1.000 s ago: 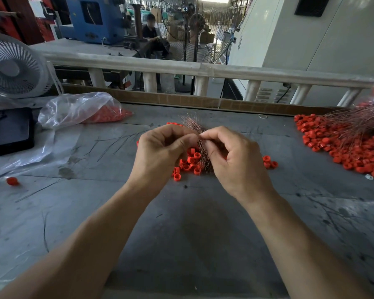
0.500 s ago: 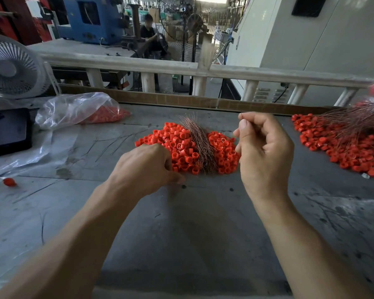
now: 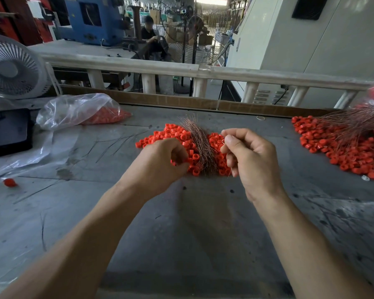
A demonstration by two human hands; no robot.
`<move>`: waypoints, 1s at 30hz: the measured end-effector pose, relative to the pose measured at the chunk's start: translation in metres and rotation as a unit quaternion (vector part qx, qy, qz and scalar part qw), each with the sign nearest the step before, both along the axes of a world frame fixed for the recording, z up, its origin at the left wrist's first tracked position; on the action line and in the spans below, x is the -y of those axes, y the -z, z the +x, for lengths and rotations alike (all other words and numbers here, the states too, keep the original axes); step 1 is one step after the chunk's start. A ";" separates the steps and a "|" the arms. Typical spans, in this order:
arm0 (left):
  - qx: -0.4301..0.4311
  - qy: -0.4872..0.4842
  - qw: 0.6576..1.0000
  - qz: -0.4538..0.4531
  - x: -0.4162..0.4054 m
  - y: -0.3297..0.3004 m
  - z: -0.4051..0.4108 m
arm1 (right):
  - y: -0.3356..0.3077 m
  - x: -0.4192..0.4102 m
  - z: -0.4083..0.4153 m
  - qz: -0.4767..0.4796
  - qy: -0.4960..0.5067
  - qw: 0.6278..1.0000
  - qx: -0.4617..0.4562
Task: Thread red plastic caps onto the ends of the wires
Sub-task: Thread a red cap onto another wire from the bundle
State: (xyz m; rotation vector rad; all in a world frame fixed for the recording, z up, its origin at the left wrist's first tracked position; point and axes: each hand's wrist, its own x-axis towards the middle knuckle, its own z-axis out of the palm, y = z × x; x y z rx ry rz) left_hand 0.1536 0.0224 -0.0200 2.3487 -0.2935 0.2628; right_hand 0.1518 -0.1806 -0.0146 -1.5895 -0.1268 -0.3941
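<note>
- The left hand point(image 3: 160, 162) reaches down into the near edge of the pile of red caps point(image 3: 177, 137); its fingers curl and seem to pinch one cap at the tips, though the cap itself is mostly hidden under the knuckles.
- The right hand point(image 3: 251, 160) is raised just above the right half of the pile; thumb and forefinger pinch the end of a thin copper wire point(image 3: 224, 140), which shows only as a small glint at the fingertips; the other fingers are curled in.
- The bundle of bare wires point(image 3: 201, 143) lies across the middle of the pile, splitting the caps left and right; a second heap of capped wires point(image 3: 343, 145) sits well apart at the right of the grey table point(image 3: 181, 234); a plastic bag point(image 3: 78, 111) holding more caps lies at the far left.
- The step in hand looks like fetching one cap to meet the wire end; done well, the left hand lifts a single cap, turned so its hole faces the wire; two caps stuck together would slow the threading.
- The right hand should leave only a short stub of wire beyond the pinch; a long free end would probably bend instead of entering the hole.
- Bringing both hands close together above the pile keeps the aim steady; a dropped cap then falls back among the others.
</note>
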 end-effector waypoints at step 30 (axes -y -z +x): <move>-0.076 0.142 0.882 -0.443 0.018 -0.013 -0.011 | -0.001 -0.013 -0.012 -0.153 -0.051 0.984 0.075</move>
